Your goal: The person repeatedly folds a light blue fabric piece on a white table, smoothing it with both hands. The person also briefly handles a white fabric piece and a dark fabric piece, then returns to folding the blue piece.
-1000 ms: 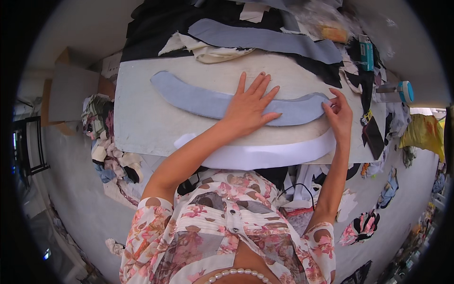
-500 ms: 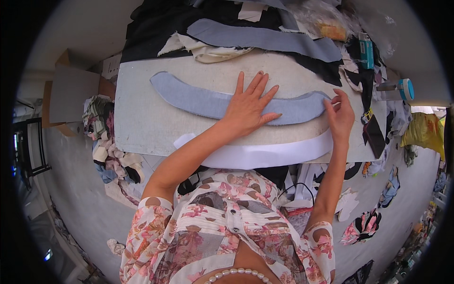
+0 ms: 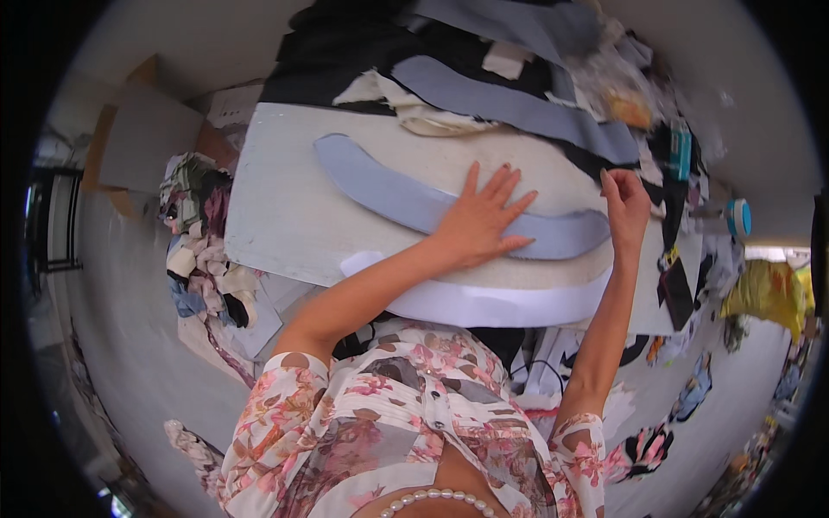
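A curved blue-grey fabric strip (image 3: 380, 183) lies across the pale tabletop (image 3: 281, 194). My left hand (image 3: 482, 226) rests flat on it right of its middle, fingers spread, covering part of it. Just off the strip's right end, my right hand (image 3: 629, 205) is raised with thumb and forefinger pinched together. Whatever may be between those fingertips is too small to make out. Nearer to me, a curved white strip (image 3: 492, 306) lies along the front of the table, partly behind my left forearm.
Another blue-grey fabric piece (image 3: 518, 105) lies on black cloth (image 3: 332, 65) at the far side, beside a cream scrap (image 3: 432, 114). To the right are a dark phone-like slab (image 3: 676, 293) and a teal box (image 3: 680, 151). Fabric scraps (image 3: 207, 285) pile up at the left.
My right hand has come away from the strip's right end, its fingers now pinched above it. The left hand stays flat on the strip. The whole view has tilted slightly.
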### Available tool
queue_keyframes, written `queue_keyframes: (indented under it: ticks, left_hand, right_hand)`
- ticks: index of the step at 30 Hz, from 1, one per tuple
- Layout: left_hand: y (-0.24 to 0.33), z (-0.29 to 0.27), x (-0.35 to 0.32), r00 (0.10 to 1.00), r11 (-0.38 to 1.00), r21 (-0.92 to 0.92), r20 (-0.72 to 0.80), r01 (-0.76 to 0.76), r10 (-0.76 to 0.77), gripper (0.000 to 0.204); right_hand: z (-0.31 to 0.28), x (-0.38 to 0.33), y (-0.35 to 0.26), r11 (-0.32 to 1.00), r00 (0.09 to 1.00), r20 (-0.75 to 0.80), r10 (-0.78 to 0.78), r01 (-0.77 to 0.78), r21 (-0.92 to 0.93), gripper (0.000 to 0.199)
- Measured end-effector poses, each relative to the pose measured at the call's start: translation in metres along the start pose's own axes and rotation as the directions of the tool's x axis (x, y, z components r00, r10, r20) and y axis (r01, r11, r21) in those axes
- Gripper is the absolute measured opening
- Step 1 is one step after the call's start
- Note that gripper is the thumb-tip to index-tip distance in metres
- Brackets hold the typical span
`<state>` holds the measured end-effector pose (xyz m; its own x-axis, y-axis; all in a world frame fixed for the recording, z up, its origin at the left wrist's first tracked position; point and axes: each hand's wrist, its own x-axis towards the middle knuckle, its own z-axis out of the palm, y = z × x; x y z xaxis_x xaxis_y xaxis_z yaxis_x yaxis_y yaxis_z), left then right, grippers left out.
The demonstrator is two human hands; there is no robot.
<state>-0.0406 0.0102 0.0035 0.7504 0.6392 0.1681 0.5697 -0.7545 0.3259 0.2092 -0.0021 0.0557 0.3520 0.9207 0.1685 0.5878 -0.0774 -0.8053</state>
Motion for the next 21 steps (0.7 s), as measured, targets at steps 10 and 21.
queue_keyframes:
  ticks: [10,21]
  left_hand:
    - [-0.032,-0.052,-0.038,0.933,0.950,-0.302,-0.316,0.076,-0.175,0.031]
    - [-0.083,-0.074,-0.042,0.763,0.832,-0.507,-0.440,0.225,-0.474,0.022]
  right_hand:
    - [0.215,0.094,-0.098,0.865,0.881,0.189,-0.435,0.467,-0.184,0.027]
    - [0.225,0.107,-0.096,0.846,0.881,0.254,-0.399,0.460,-0.268,0.021]
